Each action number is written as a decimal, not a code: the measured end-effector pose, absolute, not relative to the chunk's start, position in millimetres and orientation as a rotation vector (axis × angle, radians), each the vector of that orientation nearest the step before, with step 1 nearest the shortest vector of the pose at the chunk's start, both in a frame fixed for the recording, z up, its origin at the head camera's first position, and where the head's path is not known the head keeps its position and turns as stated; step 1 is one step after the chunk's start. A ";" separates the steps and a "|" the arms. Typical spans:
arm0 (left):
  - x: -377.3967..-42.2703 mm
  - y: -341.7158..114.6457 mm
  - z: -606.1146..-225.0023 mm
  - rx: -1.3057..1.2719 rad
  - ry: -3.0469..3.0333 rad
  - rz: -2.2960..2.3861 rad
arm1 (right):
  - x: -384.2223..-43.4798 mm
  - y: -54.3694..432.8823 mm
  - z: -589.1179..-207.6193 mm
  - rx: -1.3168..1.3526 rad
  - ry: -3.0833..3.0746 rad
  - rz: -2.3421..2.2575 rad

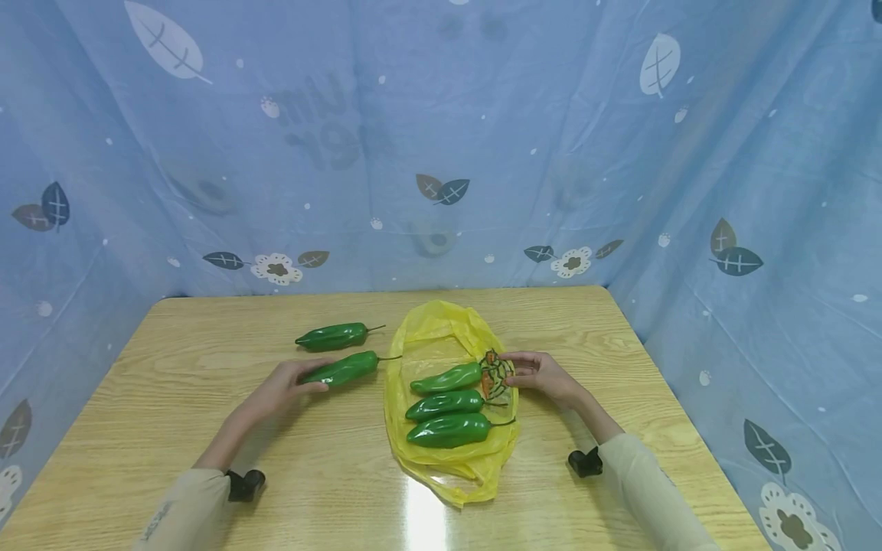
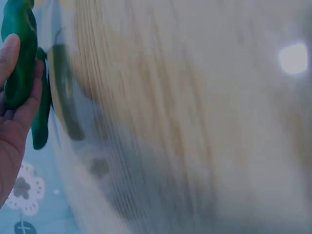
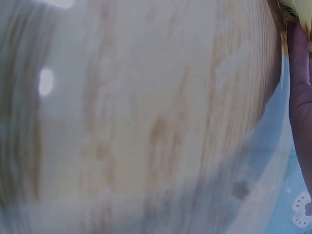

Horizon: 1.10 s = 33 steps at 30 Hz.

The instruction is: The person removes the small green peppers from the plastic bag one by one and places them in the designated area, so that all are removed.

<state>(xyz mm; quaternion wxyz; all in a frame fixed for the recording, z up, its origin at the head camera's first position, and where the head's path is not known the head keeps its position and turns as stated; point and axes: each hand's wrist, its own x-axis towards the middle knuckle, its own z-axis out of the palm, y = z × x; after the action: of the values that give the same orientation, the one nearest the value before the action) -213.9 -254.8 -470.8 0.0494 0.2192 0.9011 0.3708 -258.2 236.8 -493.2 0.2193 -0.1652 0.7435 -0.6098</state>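
A long green pepper (image 1: 351,369) is gripped at its pointed end by my left hand (image 1: 292,380), its stem toward the bag. In the left wrist view, thumb and fingers lie on opposite sides of this pepper (image 2: 22,63). Behind it, another green pepper (image 1: 334,337) lies on the table. A yellow plastic bag (image 1: 441,312) lies spread at the centre, with three green peppers on it, the nearest pepper (image 1: 449,431) at the front. My right hand (image 1: 547,376) holds the bag's right edge beside its dark-and-orange print (image 1: 494,375); in the right wrist view its fingertips are partly cut off.
The wooden table (image 1: 331,474) reaches to a blue patterned curtain (image 1: 386,191) at the back and sides. A black wrist mount (image 1: 246,485) sits at the left sleeve, and another mount (image 1: 586,462) at the right sleeve.
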 end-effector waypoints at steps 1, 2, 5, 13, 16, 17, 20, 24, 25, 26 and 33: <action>-215.3 -256.6 -470.8 0.664 2.757 1.115 | -258.2 236.6 -493.0 -0.456 2.054 -1.688; -216.7 -258.1 -470.7 0.659 2.761 1.110 | -258.1 236.5 -492.8 -0.456 2.053 -1.687; -220.2 -261.6 -471.3 0.637 2.772 1.105 | -258.4 236.1 -492.4 -0.452 2.048 -1.684; -224.6 -268.4 -477.9 0.623 2.775 1.110 | -259.2 239.6 -492.1 -0.436 2.067 -1.663; -226.1 -270.3 -480.4 0.629 2.784 1.105 | -259.6 243.4 -491.0 -0.443 2.081 -1.654; -226.6 -270.6 -481.0 0.630 2.784 1.105 | -259.8 244.8 -490.6 -0.448 2.083 -1.651; -228.5 -272.3 -482.5 0.631 2.792 1.095 | -260.5 247.7 -489.5 -0.451 2.096 -1.636; -232.1 -273.7 -484.2 0.651 2.801 1.070 | -260.3 250.2 -488.5 -0.438 2.097 -1.640; -232.9 -274.0 -484.6 0.658 2.802 1.059 | -260.1 250.6 -488.3 -0.438 2.097 -1.639; -233.5 -274.2 -484.6 0.662 2.800 1.049 | -260.0 250.9 -488.1 -0.438 2.096 -1.640; -236.7 -275.6 -482.0 0.712 2.774 1.012 | -260.6 252.1 -488.7 -0.452 2.089 -1.639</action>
<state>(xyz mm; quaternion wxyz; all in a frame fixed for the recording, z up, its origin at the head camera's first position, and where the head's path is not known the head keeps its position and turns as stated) -236.7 -275.6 -482.0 0.0520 0.2342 0.9120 0.3328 -260.6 252.1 -488.7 0.2224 -0.1637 0.7562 -0.5933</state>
